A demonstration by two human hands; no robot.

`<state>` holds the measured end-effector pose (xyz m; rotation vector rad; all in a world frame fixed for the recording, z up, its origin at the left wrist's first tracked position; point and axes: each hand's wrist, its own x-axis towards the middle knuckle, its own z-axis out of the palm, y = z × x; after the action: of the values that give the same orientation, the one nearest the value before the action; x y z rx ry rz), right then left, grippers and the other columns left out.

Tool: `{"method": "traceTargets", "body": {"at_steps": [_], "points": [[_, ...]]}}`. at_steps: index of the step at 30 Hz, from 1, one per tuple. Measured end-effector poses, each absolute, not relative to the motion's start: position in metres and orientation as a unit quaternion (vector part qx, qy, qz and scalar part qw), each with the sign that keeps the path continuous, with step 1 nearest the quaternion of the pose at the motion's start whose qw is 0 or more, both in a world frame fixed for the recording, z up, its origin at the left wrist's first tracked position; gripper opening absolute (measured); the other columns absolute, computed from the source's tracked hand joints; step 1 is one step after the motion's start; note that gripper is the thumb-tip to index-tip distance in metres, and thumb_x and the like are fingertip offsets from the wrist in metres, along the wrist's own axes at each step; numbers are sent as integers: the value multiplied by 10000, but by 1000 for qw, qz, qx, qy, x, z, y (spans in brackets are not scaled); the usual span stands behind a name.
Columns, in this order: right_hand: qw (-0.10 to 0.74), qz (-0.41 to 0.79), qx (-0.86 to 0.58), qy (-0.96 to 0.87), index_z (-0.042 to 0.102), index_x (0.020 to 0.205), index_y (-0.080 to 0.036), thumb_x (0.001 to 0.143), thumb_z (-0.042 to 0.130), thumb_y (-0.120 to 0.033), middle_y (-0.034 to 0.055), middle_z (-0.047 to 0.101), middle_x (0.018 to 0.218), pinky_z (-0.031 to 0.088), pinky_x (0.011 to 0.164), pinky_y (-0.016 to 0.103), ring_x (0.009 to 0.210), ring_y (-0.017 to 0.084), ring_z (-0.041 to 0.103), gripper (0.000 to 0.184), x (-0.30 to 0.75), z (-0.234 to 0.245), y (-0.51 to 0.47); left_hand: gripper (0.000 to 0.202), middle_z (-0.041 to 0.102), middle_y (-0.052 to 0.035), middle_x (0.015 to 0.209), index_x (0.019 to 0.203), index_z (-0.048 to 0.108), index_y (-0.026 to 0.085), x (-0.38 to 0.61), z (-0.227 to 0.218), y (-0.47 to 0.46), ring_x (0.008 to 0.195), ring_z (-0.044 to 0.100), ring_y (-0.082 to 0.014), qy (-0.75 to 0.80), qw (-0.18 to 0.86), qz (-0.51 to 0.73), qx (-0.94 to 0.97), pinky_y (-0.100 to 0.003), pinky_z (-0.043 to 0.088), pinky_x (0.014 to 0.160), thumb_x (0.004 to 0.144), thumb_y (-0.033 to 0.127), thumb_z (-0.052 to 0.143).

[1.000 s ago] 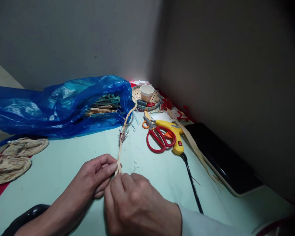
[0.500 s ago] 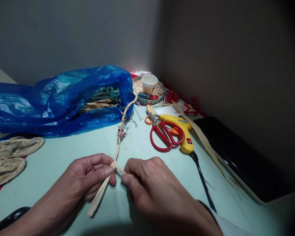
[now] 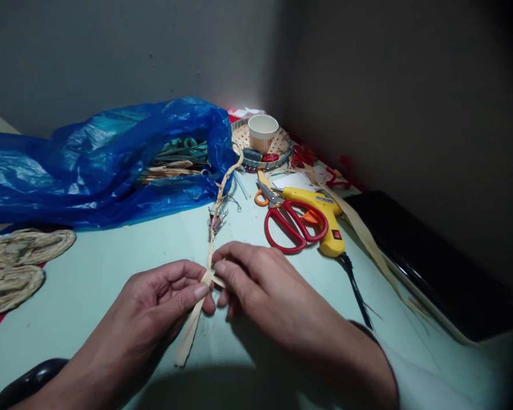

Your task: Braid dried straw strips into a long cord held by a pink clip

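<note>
A thin braid of pale straw strips (image 3: 217, 205) runs across the pale green table (image 3: 111, 267) from the blue bag toward me. My left hand (image 3: 162, 299) pinches the braid's near end between thumb and forefinger; a loose flat strip (image 3: 187, 341) hangs below it onto the table. My right hand (image 3: 256, 282) is closed on another strip right beside the left, fingertips almost touching. A small metal clip (image 3: 217, 219) is clamped on the braid farther up.
A blue plastic bag (image 3: 89, 165) holding straw strips lies at the back left. Red scissors (image 3: 293, 228), a yellow glue gun (image 3: 322, 219) with a black cord, a woven tray (image 3: 243, 139) with a white cup (image 3: 263, 131), coiled braids (image 3: 17, 262) and a black box (image 3: 414, 256) surround the hands.
My right hand has moved up and across to meet the left at the braid's end. A loose strip has come free below the left hand. The view has tilted down slightly.
</note>
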<state>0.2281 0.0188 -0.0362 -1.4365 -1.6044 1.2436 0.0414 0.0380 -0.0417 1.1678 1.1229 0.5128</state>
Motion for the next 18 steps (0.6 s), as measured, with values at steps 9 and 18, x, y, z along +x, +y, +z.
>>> {"method": "traceTargets", "body": {"at_steps": [9, 18], "points": [[404, 621, -502, -446, 617, 753, -131, 914, 533, -108, 14, 618, 650, 416, 573, 197, 586, 94, 551, 183, 220, -39, 42, 221, 678, 3, 752, 764, 737, 211, 41, -40, 38, 571, 507, -109, 552, 643, 220, 484, -188, 341, 460, 791, 428, 771], [414, 662, -512, -359, 593, 715, -134, 812, 589, -32, -20, 594, 553, 378, 461, 174, 462, 71, 510, 140, 213, -34, 54, 299, 648, -8, 735, 690, 716, 202, 43, -36, 39, 625, 489, -125, 576, 624, 191, 492, -188, 340, 516, 787, 484, 744]]}}
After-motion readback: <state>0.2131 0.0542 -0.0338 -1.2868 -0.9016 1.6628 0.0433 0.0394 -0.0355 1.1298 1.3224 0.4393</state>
